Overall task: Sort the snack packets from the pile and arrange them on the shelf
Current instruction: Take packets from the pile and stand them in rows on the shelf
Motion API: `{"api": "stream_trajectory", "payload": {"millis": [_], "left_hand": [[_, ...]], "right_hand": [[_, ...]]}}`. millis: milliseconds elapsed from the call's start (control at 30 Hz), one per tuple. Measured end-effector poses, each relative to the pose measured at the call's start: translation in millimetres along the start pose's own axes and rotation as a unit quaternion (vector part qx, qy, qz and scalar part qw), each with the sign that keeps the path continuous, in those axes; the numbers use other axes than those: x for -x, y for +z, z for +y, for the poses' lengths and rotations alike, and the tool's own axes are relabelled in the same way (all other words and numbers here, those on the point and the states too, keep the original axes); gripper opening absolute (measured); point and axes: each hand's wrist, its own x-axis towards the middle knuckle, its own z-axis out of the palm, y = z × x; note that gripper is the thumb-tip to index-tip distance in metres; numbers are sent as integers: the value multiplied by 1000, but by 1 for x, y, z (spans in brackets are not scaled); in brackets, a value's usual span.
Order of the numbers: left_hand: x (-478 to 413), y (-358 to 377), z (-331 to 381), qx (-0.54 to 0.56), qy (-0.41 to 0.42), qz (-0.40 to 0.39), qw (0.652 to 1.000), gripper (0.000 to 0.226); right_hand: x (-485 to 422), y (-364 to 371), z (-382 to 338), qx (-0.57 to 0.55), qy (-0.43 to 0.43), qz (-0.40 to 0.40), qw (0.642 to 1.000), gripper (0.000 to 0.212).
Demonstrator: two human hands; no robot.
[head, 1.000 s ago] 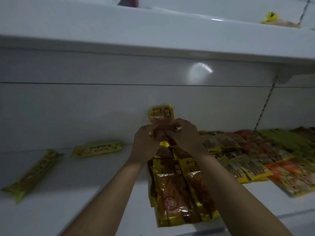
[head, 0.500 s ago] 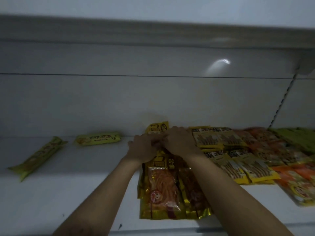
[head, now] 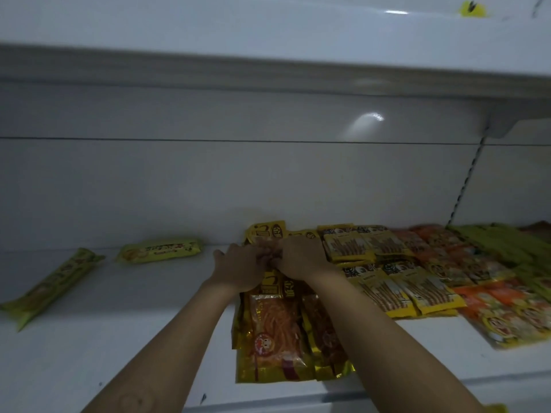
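Our left hand and right hand meet by the back wall of the shelf. Fingers curl onto the rear gold packet; fingertips blurred, packet's lower half hidden. Forearms cover part of the front gold stack. Bare shelf leftward, up to a green bar.

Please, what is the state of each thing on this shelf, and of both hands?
left hand, grips the rear yellow packet.
right hand, grips it too.
rear yellow packet, held near the back wall.
front yellow packets, lying flat, overlapping.
far green bar, lying flat.
near green bar, lying flat.
right-side packets, flat in rows.
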Motion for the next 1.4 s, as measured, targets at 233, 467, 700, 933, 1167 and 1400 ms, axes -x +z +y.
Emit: {"api": "stream_trajectory", "payload": {"millis": [233,467,700,933,1167,1400], "left_hand": [[7,2,-19,52,31,65,996,38],[24,-16,-59,32,-9,86,996,44],[57,-51,-132,-4,-60,131,989,42],[98,-67,-226,-35,-139,136,980,44],[123,-55,-297,-46,-183,90,978,71],[119,-53,-316,36,-174,72,981,41]], "right_hand": [[12,-13,-9,20,4,21,1000,35],[17,-27,-58,33,-15,38,999,27],[-1,-27,-143,15,-80,44,996,45],[-18,-1,-236,8,-125,45,991,37],[-41,36,-305,1,-137,21,990,46],[-65,46,-275,36,-41,50,997,41]]}}
